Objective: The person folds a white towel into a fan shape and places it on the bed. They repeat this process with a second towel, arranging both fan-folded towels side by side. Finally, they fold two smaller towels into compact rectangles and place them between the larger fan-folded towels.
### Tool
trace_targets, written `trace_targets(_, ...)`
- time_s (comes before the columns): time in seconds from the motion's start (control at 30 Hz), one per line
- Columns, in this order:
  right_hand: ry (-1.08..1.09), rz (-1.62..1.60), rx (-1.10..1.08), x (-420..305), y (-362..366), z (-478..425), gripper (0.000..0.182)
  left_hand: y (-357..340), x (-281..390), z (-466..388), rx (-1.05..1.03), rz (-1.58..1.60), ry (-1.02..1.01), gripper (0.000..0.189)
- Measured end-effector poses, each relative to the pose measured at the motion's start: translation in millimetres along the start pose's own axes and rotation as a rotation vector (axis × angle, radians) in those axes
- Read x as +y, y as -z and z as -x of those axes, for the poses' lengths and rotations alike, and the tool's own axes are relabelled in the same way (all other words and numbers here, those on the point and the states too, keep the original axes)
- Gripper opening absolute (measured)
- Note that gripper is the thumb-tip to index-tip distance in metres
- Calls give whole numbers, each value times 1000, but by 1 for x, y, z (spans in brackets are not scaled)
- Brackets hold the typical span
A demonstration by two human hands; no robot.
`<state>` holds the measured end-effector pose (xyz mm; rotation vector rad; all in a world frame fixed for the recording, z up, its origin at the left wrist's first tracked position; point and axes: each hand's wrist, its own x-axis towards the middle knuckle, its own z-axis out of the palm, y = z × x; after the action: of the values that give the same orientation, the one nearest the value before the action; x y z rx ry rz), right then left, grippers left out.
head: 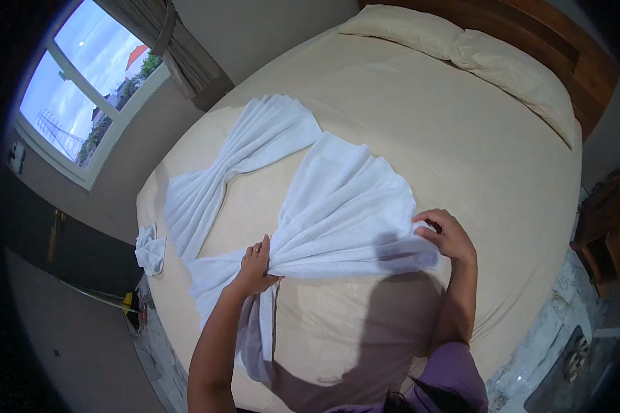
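Observation:
Two white towels lie on a bed with a cream fitted sheet [475, 155], each gathered at a narrow middle with pleats fanning out. My left hand [255, 268] rests on the pinched middle of the nearer towel [346, 206]; whether its fingers grip the cloth cannot be told. At that towel's right end, my right hand [444, 235] pinches the edge of the fan between thumb and fingers. The farther towel [268, 134] lies untouched towards the window side, its edges close to the nearer one. Part of the nearer towel hangs in loose folds below my left wrist.
Cream pillows [516, 72] lie against the wooden headboard [563, 41]. A small folded white cloth [151, 250] sits at the bed's left edge. Beyond that side are a window [82, 77] and a tied curtain [186, 62]. Wooden furniture [609, 237] stands right of the bed.

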<state>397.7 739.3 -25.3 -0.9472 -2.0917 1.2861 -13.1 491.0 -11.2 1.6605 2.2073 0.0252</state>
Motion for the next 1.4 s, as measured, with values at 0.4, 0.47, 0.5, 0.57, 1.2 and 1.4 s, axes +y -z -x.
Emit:
trace_targets(0.4,-29,-71,133,4,-14,-12,31,-2,-1,-1,10,11,6,121)
trace_targets(0.47,48,44,122,4,-11,-12,26,-2,0,-1,7,18,10,121)
trace_targets(0.5,84,100,119,5,-9,-12,24,-2,0,-1,8,17,5,121)
trace_targets(0.57,162,280,154,21,-12,-14,23,-4,-4,-3,22,5,-16,120)
trace_targets(1.2,-257,-314,-110,3,2,-68,20,-18,3,-15,-11,-72,30,121)
trace_targets(1.4,-34,-55,-255,2,-5,-97,34,-18,0,-13,-15,-70,7,120)
